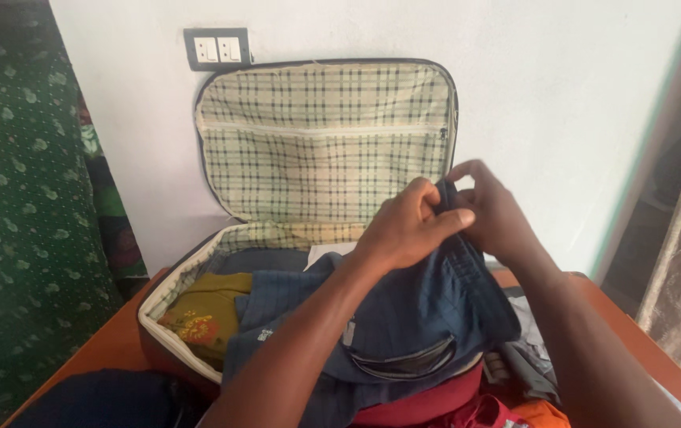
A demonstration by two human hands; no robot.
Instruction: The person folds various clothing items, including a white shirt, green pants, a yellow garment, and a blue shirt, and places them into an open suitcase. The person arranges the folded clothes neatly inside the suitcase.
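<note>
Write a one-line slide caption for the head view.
Both hands pinch dark blue trousers above an open checked-lined suitcase.

We see a navy, faintly checked cloth garment (427, 309), an olive folded cloth with yellow embroidery (206, 313), and the open suitcase's cream-and-green plaid fabric lining (316, 135).

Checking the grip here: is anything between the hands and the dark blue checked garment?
Nothing visible: the left hand and right hand both pinch the dark blue checked garment directly.

Soft even daylight — slight blur
</note>
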